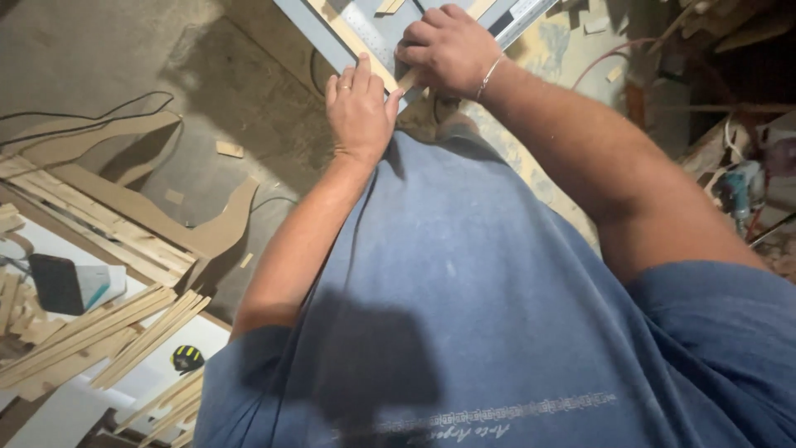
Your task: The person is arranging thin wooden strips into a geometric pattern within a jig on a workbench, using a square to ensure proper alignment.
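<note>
In the head view, at the top centre of the frame, the left hand (359, 108) lies flat, its fingers (348, 81) stretched out and pressing on a long pale wooden strip (352, 37) that lies on a grey metal surface (381, 33). Just beside it, the right hand (448, 50) has its fingers curled closed around a short pale wooden piece (408, 79). At lower left lies a bundle of thin wooden slats (108, 332).

wood strip (352, 37): pale tan
saw table (377, 33): grey-blue
shirt (464, 290): plain blue
slats (91, 336): light yellow-tan
floor (83, 58): dusty beige
</note>
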